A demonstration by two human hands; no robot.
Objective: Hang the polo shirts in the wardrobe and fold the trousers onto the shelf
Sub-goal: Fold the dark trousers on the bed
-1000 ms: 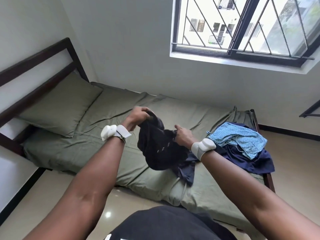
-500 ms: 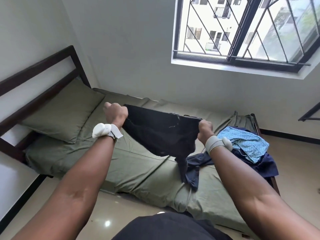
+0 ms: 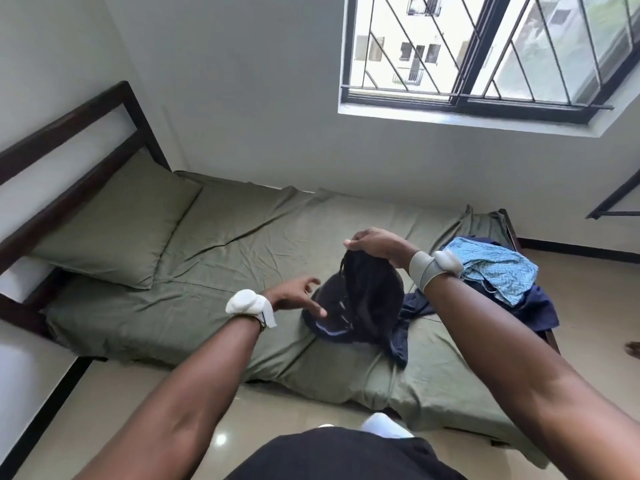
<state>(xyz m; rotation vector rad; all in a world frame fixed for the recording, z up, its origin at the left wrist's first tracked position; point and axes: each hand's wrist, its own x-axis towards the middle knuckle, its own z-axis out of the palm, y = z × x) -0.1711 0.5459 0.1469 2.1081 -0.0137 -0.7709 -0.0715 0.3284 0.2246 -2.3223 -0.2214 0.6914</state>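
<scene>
A black garment [image 3: 363,303] hangs bunched from my right hand [image 3: 372,242], which pinches its top edge above the bed. Its lower part sags onto the green sheet. My left hand [image 3: 298,296] is beside the garment's left side with fingers spread and relaxed, holding nothing. I cannot tell whether the garment is a shirt or trousers. Just right of it lies a pile with a navy garment [image 3: 533,306] and a light blue patterned one [image 3: 495,268] on top.
The bed [image 3: 242,244] with green sheet and pillow [image 3: 117,226] fills the middle; its dark headboard [image 3: 69,133] stands at left. A barred window [image 3: 485,53] is above. Tiled floor [image 3: 588,306] lies right of the bed, and a dark frame [image 3: 620,199] sits at far right.
My left hand let go of the black garment, which was stretched between both hands. The garment now hangs bunched from my right hand alone, lower over the bed.
</scene>
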